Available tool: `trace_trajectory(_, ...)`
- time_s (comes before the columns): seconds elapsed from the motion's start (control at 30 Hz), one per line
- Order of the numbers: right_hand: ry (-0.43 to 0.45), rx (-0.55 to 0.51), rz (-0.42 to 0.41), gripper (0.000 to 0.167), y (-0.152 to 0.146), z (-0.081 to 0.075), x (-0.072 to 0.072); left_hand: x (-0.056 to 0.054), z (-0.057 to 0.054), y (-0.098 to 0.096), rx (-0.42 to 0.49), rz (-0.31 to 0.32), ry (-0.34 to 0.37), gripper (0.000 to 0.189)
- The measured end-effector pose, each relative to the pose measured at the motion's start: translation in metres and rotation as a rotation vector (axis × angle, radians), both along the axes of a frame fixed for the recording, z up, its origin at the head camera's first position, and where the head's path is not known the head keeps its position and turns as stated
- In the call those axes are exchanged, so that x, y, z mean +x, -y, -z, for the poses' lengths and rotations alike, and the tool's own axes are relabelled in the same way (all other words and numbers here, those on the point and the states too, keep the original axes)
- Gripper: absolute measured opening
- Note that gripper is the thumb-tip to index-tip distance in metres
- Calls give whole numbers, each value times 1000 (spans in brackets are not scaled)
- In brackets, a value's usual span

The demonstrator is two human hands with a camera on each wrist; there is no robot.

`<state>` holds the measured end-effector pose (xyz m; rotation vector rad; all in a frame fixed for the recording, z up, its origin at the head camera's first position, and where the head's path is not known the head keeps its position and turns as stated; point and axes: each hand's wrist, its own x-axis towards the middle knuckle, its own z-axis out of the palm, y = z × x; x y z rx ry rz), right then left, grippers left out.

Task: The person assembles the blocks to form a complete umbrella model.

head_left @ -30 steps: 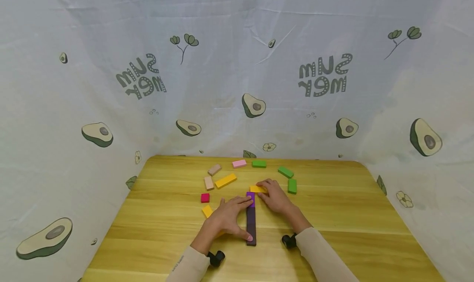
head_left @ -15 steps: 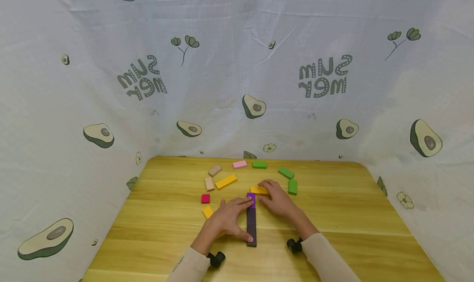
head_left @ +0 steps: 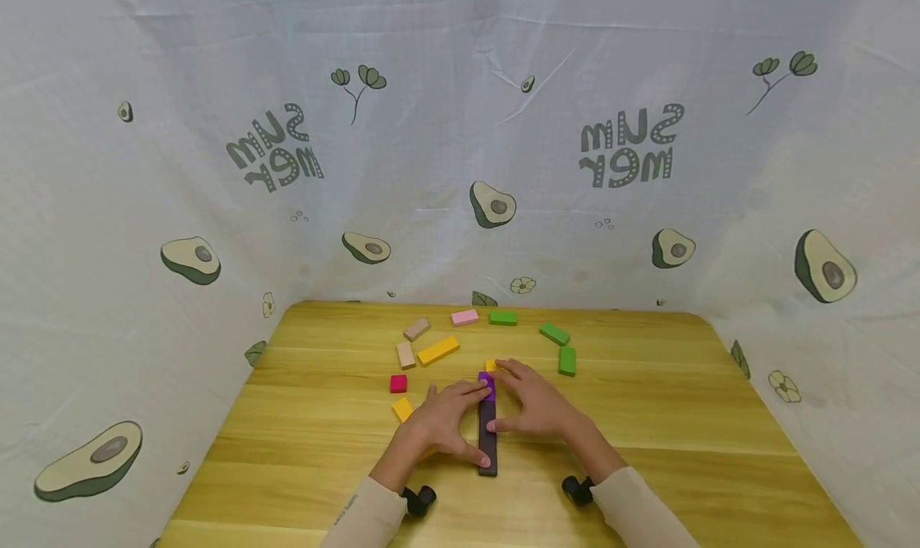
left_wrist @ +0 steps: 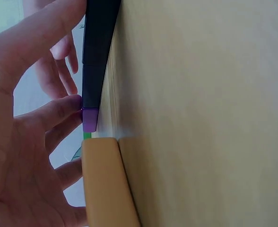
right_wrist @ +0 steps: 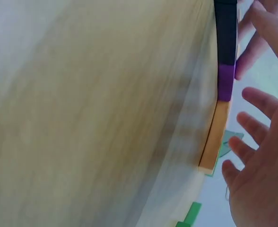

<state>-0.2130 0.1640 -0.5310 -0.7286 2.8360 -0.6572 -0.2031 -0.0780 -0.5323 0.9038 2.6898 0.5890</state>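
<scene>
A straight row of dark blocks (head_left: 487, 444) ends at its far side in a purple block (left_wrist: 90, 120). A yellow block (right_wrist: 215, 135) lies crosswise beyond the purple one, partly hidden in the head view. My left hand (head_left: 444, 422) spans the row, fingertips on the purple block and thumb on the nearest dark block. Over the row's right side is my right hand (head_left: 535, 404), fingers spread, index finger by the purple block and thumb by the dark blocks. Nothing is gripped in it.
Around the row lie a red block (head_left: 398, 383), wooden blocks (head_left: 406, 355), a long yellow block (head_left: 438, 351), a pink block (head_left: 464, 317) and green blocks (head_left: 567, 361). Another yellow block (left_wrist: 103, 184) sits under my left palm. Patterned cloth (head_left: 431, 148) hangs behind the wooden table (head_left: 690, 420).
My right hand has let go of the crosswise yellow block and moved nearer, its fingers and thumb now spread beside the row. My left hand has stayed in place.
</scene>
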Motion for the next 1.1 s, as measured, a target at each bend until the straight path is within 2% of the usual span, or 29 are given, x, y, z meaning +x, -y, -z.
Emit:
trace_trajectory(0.2, 14, 27, -32, 101, 2, 0, 3, 0, -1, -1, 3, 4, 3, 117)
trace_trajectory(0.57, 5, 48, -47, 102, 2, 0, 4, 0, -3, -2, 6, 7, 1, 115)
trace_trajectory(1.1, 5, 19, -38, 85, 3, 1, 5, 0, -1, 0, 1, 4, 8, 115)
